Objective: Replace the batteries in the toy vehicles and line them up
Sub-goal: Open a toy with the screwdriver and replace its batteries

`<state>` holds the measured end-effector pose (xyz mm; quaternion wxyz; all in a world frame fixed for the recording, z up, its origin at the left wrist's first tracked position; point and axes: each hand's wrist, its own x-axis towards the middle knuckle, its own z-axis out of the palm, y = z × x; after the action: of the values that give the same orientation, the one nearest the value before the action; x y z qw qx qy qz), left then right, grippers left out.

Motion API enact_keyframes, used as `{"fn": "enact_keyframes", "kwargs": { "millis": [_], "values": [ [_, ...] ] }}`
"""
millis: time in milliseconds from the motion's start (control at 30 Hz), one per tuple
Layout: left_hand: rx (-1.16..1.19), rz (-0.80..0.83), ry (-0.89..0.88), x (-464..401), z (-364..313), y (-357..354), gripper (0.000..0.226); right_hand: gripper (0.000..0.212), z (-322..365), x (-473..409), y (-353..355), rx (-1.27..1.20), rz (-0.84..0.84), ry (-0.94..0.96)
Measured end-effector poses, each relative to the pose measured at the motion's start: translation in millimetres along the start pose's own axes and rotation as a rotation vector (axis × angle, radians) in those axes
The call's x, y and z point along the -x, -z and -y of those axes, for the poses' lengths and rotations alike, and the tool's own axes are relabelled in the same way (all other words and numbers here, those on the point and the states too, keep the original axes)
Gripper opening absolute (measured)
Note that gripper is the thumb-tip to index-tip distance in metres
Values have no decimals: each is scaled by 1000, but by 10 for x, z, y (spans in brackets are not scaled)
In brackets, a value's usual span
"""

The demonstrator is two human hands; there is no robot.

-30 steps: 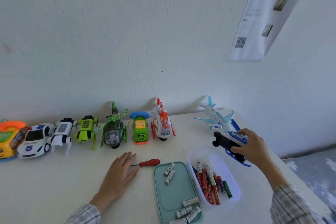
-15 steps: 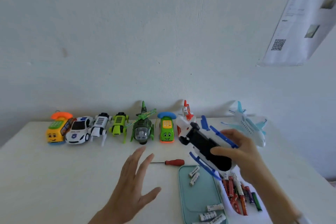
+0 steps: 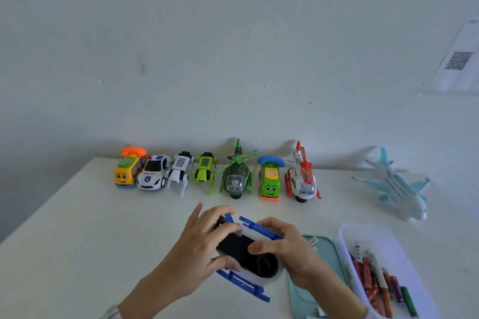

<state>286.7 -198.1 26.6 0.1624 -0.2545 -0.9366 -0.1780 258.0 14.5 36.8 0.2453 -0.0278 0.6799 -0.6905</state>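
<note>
Both hands grasp an upturned white plastic toy helicopter with blue skids (image 3: 243, 254): the left hand (image 3: 204, 248) curls round its near side, the right hand (image 3: 287, 248) opposite. Just right of the right hand lies a mint-green tray (image 3: 329, 261).

7 toys (image 3: 234, 175) in a row along the wall, plane (image 3: 396, 185) apart at right

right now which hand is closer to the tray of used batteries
Right. The right hand grips the blue and white toy just left of the battery tray; the left hand holds the toy's other side, farther away.
</note>
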Motion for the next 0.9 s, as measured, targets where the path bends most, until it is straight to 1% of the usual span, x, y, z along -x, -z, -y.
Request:
{"fn": "enact_keyframes", "kwargs": {
  "millis": [67,100,133,167,200,233,267,300,333,400,467,567,633,700,733,767,833,867,900],
  "values": [
    [8,-167,74,-12,-42,-32,66,63,-16,-20,-9,-90,-33,26],
    [59,-273,147,-8,-65,-56,72,62,-15,-20,-28,-139,-64,63],
    [142,-366,246,-27,-116,-51,74,62,-4,-29,-48,-179,-109,110],
    [280,-396,378,-50,-164,-45,71,62,5,-37,-74,-201,-163,162],
    [455,-371,514,-84,-237,-14,63,61,21,-40,-115,-201,-204,211],
    [656,-310,629,-127,-290,-13,49,57,37,-55,-165,-184,-229,253],
    [886,-257,723,-181,-332,-16,35,52,51,-60,-227,-155,-230,284],
    [1054,-254,789,-232,-336,-26,25,47,50,-73,-295,-121,-215,306],
    [1140,-278,843,-273,-319,-40,20,42,40,-81,-360,-74,-193,327],
    [1223,-361,934,-353,-244,-35,21,37,-7,-100,-465,47,-152,371],
    [1206,-434,1033,-376,-118,-25,24,40,-80,-126,-531,150,-85,381],
    [1125,-440,1107,-322,109,-10,24,37,-156,-164,-530,218,49,391],
    [1081,-405,1097,-259,259,31,20,30,-153,-177,-476,246,173,395],
    [1010,-316,1030,-189,386,82,16,24,-112,-194,-402,310,253,347],
    [952,-258,965,-148,423,125,14,21,-94,-205,-349,361,247,328],
    [872,-192,887,-128,470,161,12,18,-96,-259,-274,422,190,326],
    [680,-62,720,-100,526,225,18,14,-138,-421,-60,609,-40,313],
    [558,12,639,-99,543,234,20,16,-173,-517,82,744,-159,289],
    [403,75,555,-102,540,229,20,23,-216,-602,229,921,-245,245]
  ]
}}
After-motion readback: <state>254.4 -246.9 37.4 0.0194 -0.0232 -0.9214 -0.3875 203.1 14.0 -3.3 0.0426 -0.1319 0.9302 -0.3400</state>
